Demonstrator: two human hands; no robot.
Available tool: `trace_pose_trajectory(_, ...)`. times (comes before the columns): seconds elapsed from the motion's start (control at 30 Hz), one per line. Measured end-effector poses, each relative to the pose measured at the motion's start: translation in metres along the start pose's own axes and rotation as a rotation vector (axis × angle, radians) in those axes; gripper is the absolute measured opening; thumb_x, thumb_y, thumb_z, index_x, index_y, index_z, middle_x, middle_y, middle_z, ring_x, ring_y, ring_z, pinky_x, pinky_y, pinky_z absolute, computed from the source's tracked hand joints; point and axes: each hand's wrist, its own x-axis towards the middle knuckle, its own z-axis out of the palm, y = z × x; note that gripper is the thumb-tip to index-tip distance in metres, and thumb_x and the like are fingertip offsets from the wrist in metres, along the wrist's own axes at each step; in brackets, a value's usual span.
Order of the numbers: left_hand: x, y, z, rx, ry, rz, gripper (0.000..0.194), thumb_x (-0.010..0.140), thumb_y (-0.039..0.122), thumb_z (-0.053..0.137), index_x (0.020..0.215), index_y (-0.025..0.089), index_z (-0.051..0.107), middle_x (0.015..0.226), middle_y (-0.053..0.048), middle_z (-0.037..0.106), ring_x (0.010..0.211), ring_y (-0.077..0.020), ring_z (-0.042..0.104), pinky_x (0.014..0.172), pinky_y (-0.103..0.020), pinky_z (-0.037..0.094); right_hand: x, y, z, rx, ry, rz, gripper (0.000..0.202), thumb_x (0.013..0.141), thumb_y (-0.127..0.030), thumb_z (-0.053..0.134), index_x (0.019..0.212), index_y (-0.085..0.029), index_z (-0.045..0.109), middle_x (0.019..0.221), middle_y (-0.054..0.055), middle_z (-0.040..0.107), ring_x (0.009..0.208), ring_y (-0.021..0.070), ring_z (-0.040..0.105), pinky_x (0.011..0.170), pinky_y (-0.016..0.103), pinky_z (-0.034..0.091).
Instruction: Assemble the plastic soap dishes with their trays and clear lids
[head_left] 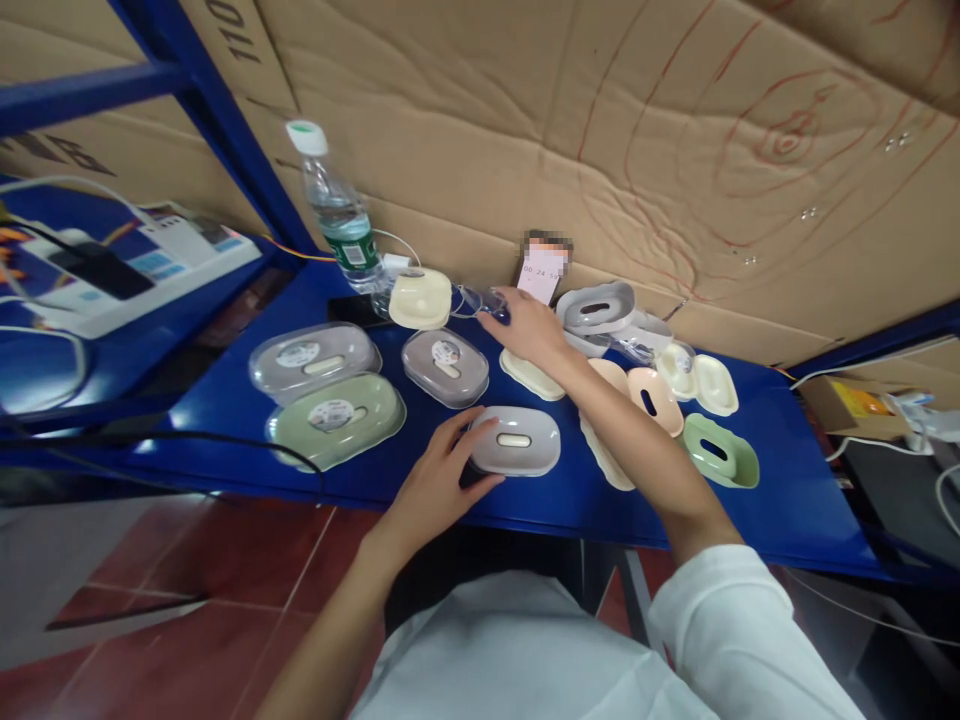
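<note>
Against a cardboard backdrop (465, 130), on a blue table (585, 510), your left hand (442, 462) holds 1 gray dish (529, 455) by its left edge near the front; your right hand (525, 328) is at clear plastic (470, 300), its grip unclear, apparently a pick-up step calling for a light pinch.

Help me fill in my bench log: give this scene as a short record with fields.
Surface: blue table
Left hand: thumb and fingers around the left end of a light gray oval dish
Right hand: stretched toward the back, by clear plastic pieces; contact unclear
Left side: gray covered dish and green covered dish, both with round stickers
Right side: open green dish, peach dish
Back: water bottle, phone
</note>
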Motion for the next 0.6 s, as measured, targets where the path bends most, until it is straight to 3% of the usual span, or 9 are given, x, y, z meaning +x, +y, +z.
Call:
trace_pose_trajectory(0.07,-0.003,-0.002,0.001,-0.062,0.005,-0.086,0.077,0.096,0.033,0.08,0.162,0.033,0.04,0.162,-0.013,0.052,0.151,-0.0287,0.053,0.127,-0.051,0.047,-0.044,0.019,-0.014,0.106,0.104,-0.11,0.057,0.109,-0.049,0.056,0.157,-0.017,0.052,0.159,0.015,0.06,0.142,0.0339,0.063,0.119,0.051,0.052)
trace_pose_trajectory(0.13,-0.005,-0.006,0.002,-0.125,0.008,-0.148,0.082,0.095,0.036,0.081,0.164,0.033,0.037,0.162,-0.012,0.054,0.15,-0.0291,0.056,0.126,-0.051,0.047,-0.1,0.039,-0.022,0.189,0.102,-0.284,0.06,0.108,-0.048,0.059,0.162,-0.022,0.047,0.167,0.013,0.052,0.154,0.0312,0.052,0.126,0.051,0.048)
trace_pose_trajectory(0.23,-0.004,-0.012,0.002,-0.229,-0.018,-0.187,0.086,0.094,0.041,0.082,0.165,0.032,0.035,0.163,-0.014,0.054,0.145,-0.0305,0.061,0.122,-0.051,0.051,-0.179,0.058,-0.016,0.225,0.067,-0.371,0.068,0.107,-0.045,0.064,0.167,-0.026,0.039,0.17,0.015,0.048,0.157,0.0319,0.048,0.127,0.053,0.048)
trace_pose_trajectory(0.3,-0.002,-0.014,0.001,-0.29,-0.052,-0.201,0.09,0.093,0.043,0.082,0.167,0.032,0.032,0.164,-0.014,0.055,0.143,-0.0306,0.063,0.121,-0.052,0.051,-0.212,0.064,-0.004,0.229,0.041,-0.401,0.073,0.106,-0.042,0.066,0.17,-0.026,0.034,0.171,0.017,0.046,0.158,0.0332,0.047,0.126,0.055,0.048)
trace_pose_trajectory(0.4,0.003,-0.015,-0.002,-0.333,-0.106,-0.221,0.09,0.094,0.045,0.081,0.168,0.036,0.031,0.165,-0.011,0.054,0.144,-0.0302,0.062,0.124,-0.052,0.049,-0.23,0.066,0.013,0.214,-0.004,-0.489,0.077,0.105,-0.038,0.067,0.172,-0.024,0.031,0.171,0.018,0.045,0.163,0.0365,0.037,0.128,0.061,0.045)
trace_pose_trajectory(0.6,0.004,-0.012,-0.005,-0.312,-0.157,-0.21,0.089,0.09,0.048,0.084,0.166,0.038,0.038,0.166,-0.006,0.054,0.149,-0.0297,0.058,0.129,-0.052,0.043,-0.214,0.069,0.017,0.208,-0.065,-0.547,0.075,0.108,-0.035,0.063,0.173,-0.024,0.028,0.174,0.016,0.041,0.167,0.0367,0.027,0.128,0.064,0.042)
